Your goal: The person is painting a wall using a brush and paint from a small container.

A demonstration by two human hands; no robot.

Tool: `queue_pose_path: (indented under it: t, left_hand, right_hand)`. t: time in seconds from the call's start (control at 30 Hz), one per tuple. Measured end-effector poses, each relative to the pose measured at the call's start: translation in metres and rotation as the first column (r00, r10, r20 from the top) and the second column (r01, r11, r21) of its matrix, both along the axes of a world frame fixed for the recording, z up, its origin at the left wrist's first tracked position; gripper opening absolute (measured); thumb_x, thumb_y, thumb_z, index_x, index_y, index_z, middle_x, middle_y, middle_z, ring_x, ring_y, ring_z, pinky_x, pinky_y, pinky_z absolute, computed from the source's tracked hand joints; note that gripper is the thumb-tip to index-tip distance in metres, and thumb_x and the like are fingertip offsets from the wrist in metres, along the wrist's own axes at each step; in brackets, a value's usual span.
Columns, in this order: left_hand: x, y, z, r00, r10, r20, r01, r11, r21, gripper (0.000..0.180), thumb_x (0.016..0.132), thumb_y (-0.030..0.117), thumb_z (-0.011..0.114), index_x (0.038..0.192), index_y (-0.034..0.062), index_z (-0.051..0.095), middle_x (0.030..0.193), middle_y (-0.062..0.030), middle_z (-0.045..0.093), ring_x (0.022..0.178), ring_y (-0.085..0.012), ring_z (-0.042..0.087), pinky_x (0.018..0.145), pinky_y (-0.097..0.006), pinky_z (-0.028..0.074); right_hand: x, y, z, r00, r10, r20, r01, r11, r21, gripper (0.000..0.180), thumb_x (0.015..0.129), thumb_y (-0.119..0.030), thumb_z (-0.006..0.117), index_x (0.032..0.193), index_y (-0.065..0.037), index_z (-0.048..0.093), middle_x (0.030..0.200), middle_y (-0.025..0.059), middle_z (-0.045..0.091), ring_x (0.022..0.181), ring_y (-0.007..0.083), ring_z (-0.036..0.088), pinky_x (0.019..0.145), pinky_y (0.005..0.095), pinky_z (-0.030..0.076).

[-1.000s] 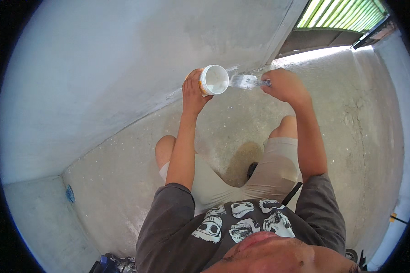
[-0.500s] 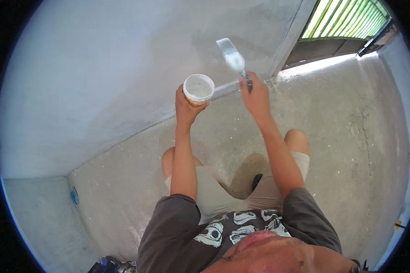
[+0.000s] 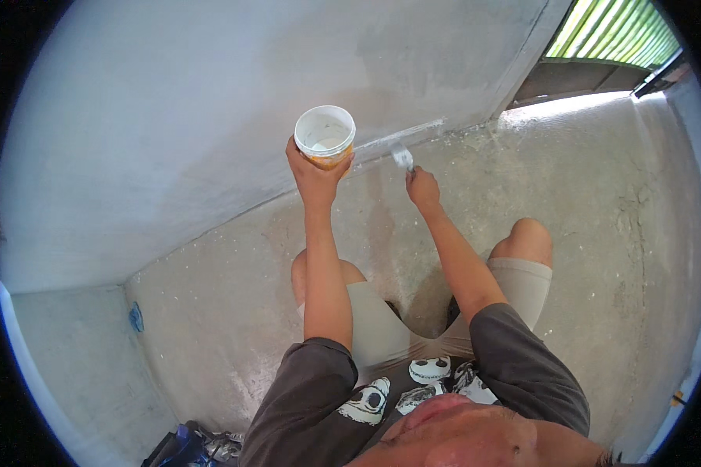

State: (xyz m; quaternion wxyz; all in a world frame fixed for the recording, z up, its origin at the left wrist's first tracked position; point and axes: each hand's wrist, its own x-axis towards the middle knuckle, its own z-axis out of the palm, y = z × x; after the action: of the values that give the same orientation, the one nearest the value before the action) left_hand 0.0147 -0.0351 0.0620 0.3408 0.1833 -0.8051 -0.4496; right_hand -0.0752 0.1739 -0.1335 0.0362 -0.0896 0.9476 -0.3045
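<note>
Left hand (image 3: 313, 173) grip clenched round white tub (image 3: 325, 134), held up near wall (image 3: 171, 117). Right hand (image 3: 423, 187) grip grasping brush (image 3: 402, 158), bristles at wall base, above concrete floor (image 3: 584, 179).

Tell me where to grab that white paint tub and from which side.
Grip the white tub around its lower side wall, coming from below, as the left hand does now. It stands upright with an open, wet-looking top, so keep fingers off the rim. The right hand is busy with the brush.
</note>
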Motion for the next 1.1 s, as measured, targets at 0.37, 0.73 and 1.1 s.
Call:
queue_pose_path:
  t: [0.37, 0.73, 1.1]
  left_hand:
    - [-0.002, -0.009, -0.009, 0.999, 0.020, -0.045, -0.018, 0.999, 0.026, 0.111, 0.060, 0.022, 0.100, 0.147, 0.0004, 0.034, 0.142, -0.0183, 0.046, 0.135, -0.0344, 0.048, 0.114, -0.045, 0.041]
    - [-0.010, 0.004, -0.005, 0.997, 0.037, -0.071, -0.036, 0.999, 0.018, 0.112, 0.062, 0.023, 0.100, 0.146, -0.0001, 0.031, 0.143, -0.0190, 0.045, 0.135, -0.0330, 0.048, 0.114, -0.044, 0.040]
    - [-0.012, 0.001, -0.009, 0.996, 0.024, -0.086, -0.021, 0.999, 0.036, 0.110, 0.061, 0.021, 0.099, 0.147, 0.0005, 0.034, 0.142, -0.0191, 0.047, 0.134, -0.0355, 0.048, 0.113, -0.046, 0.041]
  right_hand:
    - [0.030, -0.028, 0.211, 0.895, -0.210, -0.394, -0.063, 0.814, -0.577, 0.037, 0.100, -0.024, 0.067, 0.126, 0.002, 0.066, 0.089, 0.0235, 0.071, 0.074, 0.0368, 0.070, 0.068, 0.0412, 0.054]
    - [-0.004, -0.022, -0.007, 0.997, 0.003, -0.080, -0.005, 1.000, -0.022, 0.025, 0.096, -0.027, 0.067, 0.099, -0.002, 0.066, 0.087, 0.0254, 0.071, 0.084, 0.0463, 0.070, 0.073, 0.0554, 0.056]
    - [-0.023, -0.041, 0.033, 0.996, 0.049, -0.074, -0.053, 0.997, -0.062, 0.027, 0.095, -0.027, 0.066, 0.098, 0.000, 0.066, 0.088, 0.0269, 0.071, 0.085, 0.0471, 0.070, 0.077, 0.0554, 0.057]
